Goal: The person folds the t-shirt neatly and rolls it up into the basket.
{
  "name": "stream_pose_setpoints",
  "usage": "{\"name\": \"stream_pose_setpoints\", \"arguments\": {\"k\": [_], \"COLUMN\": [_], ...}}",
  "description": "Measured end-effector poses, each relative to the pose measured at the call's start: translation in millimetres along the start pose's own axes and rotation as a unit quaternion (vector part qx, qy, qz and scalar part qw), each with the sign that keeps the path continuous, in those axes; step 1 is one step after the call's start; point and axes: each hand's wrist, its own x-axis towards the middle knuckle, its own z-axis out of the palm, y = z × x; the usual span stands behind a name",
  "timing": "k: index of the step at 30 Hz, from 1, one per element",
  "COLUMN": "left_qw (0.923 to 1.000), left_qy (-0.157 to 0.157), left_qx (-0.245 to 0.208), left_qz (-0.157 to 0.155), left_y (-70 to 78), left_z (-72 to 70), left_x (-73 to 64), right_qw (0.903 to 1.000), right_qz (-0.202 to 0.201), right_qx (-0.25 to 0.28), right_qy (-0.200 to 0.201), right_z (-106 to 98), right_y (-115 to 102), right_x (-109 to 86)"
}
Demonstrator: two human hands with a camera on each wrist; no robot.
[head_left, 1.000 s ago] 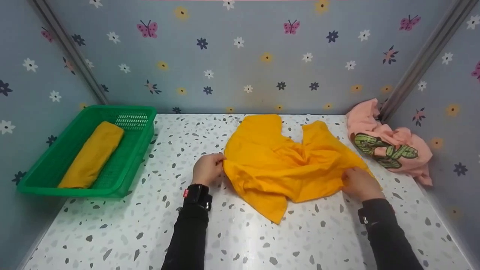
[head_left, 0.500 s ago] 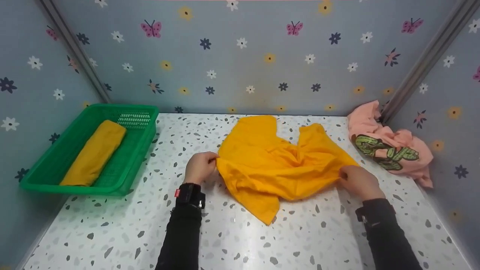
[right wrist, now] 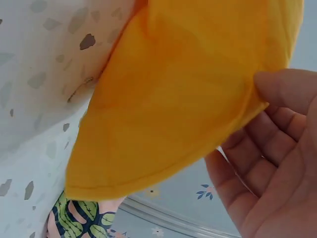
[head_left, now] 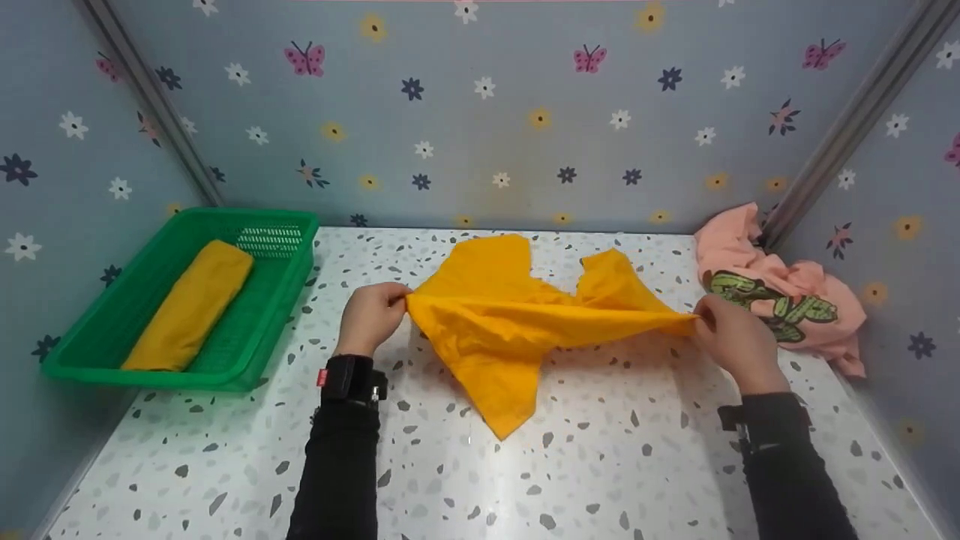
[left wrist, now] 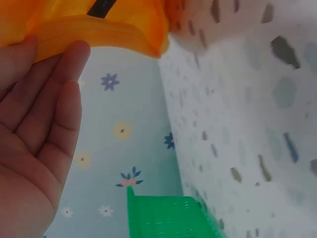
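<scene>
A yellow shirt [head_left: 487, 270] is stretched between both hands, its near part raised and its far parts lying on the speckled table. My left hand [head_left: 373, 319] pinches its left edge between thumb and fingers. In the left wrist view that hand [left wrist: 39, 114] is at a ribbed band, with a black label [left wrist: 101, 7] just inside. At the other end my right hand [head_left: 739, 341] grips the cloth. The right wrist view shows the thumb [right wrist: 285, 89] pressing the edge against the fingers, with a stitched hem [right wrist: 133, 186] hanging beside them. One pointed corner droops toward the front.
On the left stands a green basket [head_left: 281, 322] with a folded yellow cloth [head_left: 191, 307] in it. A crumpled pink cloth [head_left: 832, 330] with a green print lies at the right wall. Flower-patterned panels [head_left: 480, 112] enclose the back and sides of the table [head_left: 600, 465].
Both hands have lifted and spread apart, the left hand going left and the right hand right. The shirt's near edge is now pulled taut between them.
</scene>
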Motion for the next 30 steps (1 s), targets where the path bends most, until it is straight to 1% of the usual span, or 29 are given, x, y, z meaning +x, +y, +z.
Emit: {"name": "stream_pose_setpoints", "arguments": {"k": [2,4,6,8,11,13,16,19,22,26,30], "left_qw": [0.9998,0.9993,0.9985,0.9976,0.9957,0.994,0.9906,0.9869,0.9832,0.9783,0.9726], "left_qy": [0.017,0.033,0.048,0.062,0.083,0.098,0.122,0.142,0.158,0.174,0.188], "left_qx": [0.003,0.001,-0.002,-0.006,-0.013,-0.016,-0.021,-0.029,-0.034,-0.031,-0.037], "left_qz": [0.013,0.02,0.026,0.031,0.038,0.044,0.058,0.071,0.085,0.108,0.131], "left_y": [1.6,3.3,4.7,5.8,8.2,10.5,14.9,19.9,24.5,29.1,31.8], "left_z": [-6.8,-12.9,-18.8,-24.4,-33.3,-39.9,-49.8,-58.8,-66.1,-72.5,-76.2], "left_x": [0.2,0.7,0.7,0.6,-0.1,-0.5,-1.0,-2.4,-4.4,-7.2,-10.8], "right_qw": [0.9995,0.9977,0.9943,0.9881,0.9737,0.9618,0.943,0.9236,0.9065,0.89,0.873], "right_qz": [0.002,0.002,-0.001,-0.011,-0.039,-0.06,-0.09,-0.12,-0.138,-0.142,-0.148], "right_qx": [0.015,0.028,0.041,0.053,0.07,0.08,0.092,0.093,0.093,0.102,0.113], "right_qy": [0.029,0.061,0.099,0.144,0.213,0.255,0.307,0.352,0.388,0.421,0.451], "right_z": [-1.8,-3.0,-4.0,-5.1,-6.9,-9.1,-14.2,-20.8,-27.0,-33.4,-37.4], "right_y": [-3.4,-7.3,-11.9,-16.5,-23.1,-27.3,-33.5,-39.2,-43.4,-46.6,-48.8], "right_x": [-0.1,-0.1,-0.4,-0.7,-0.8,-0.7,-0.1,0.7,0.2,-2.3,-5.1]}}
